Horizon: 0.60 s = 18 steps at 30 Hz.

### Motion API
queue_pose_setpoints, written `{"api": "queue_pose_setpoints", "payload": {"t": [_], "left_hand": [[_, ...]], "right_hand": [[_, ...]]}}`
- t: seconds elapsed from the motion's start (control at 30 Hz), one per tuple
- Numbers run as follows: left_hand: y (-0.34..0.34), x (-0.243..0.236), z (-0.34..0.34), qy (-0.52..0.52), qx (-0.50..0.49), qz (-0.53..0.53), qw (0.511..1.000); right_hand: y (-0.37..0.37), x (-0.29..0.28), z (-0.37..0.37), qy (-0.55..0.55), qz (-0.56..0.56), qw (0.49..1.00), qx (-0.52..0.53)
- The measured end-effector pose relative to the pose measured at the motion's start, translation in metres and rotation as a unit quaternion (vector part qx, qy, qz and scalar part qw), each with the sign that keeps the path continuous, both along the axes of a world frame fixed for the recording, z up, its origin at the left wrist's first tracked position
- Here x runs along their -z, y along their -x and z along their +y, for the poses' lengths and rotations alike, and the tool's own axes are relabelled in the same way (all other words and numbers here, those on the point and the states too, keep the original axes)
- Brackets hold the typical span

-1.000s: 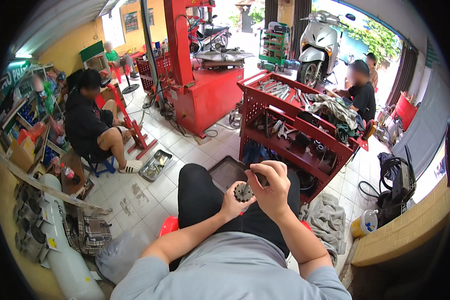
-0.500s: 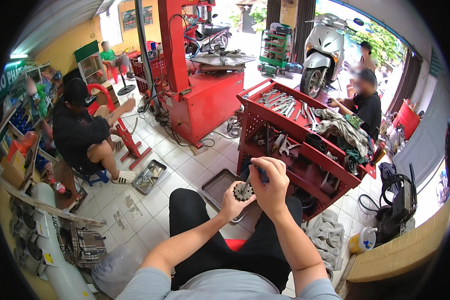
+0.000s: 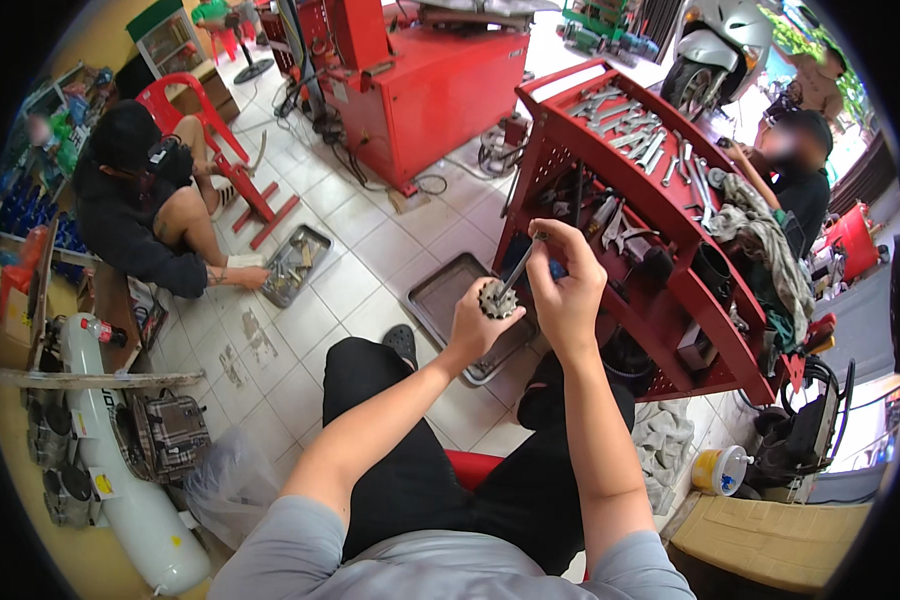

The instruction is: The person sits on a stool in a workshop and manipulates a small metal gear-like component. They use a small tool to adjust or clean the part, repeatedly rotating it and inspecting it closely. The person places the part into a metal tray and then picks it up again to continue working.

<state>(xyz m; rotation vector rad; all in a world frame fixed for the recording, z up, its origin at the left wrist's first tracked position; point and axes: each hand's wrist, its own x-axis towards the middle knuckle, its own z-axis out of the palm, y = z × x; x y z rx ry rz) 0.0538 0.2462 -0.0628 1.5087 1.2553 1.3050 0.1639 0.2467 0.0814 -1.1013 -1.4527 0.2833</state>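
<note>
My left hand (image 3: pixel 475 328) grips a round, toothed metal part (image 3: pixel 496 299) above my lap. A thin metal rod (image 3: pixel 517 266) rises at a slant from its middle. My right hand (image 3: pixel 570 285) pinches the upper end of this rod between thumb and fingers, just right of and above the toothed part. Beyond both hands, a dark rectangular metal tray (image 3: pixel 432 294) lies on the floor, partly hidden by my hands and arms. My knees in black trousers are spread beneath my forearms.
A red tool cart (image 3: pixel 675 275) with wrenches stands at right, a red machine (image 3: pixel 420 110) ahead. At left, a seated person (image 3: pixel 140 215) reaches to a steel tray (image 3: pixel 300 260). Another person (image 3: pixel 810 190) works behind the cart. A white cylinder (image 3: pixel 135 500) lies lower left; a yellow bucket (image 3: pixel 715 470) sits right.
The view has tipped down, showing more floor. My hands still hold the toothed part and rod. The person at left has lowered a hand from the red stand to the steel tray.
</note>
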Motion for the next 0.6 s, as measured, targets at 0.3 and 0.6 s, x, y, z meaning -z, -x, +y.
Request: {"api": "queue_pose_setpoints", "payload": {"t": [0.3, 0.6], "left_hand": [[0.001, 0.033, 0.043, 0.021, 0.018, -0.040, 0.999], [-0.007, 0.046, 0.047, 0.081, 0.019, -0.026, 0.996]], "right_hand": [[-0.011, 0.034, 0.040, -0.028, -0.077, 0.997, 0.004], [-0.027, 0.057, 0.051, -0.019, -0.069, 0.997, 0.018]]}}
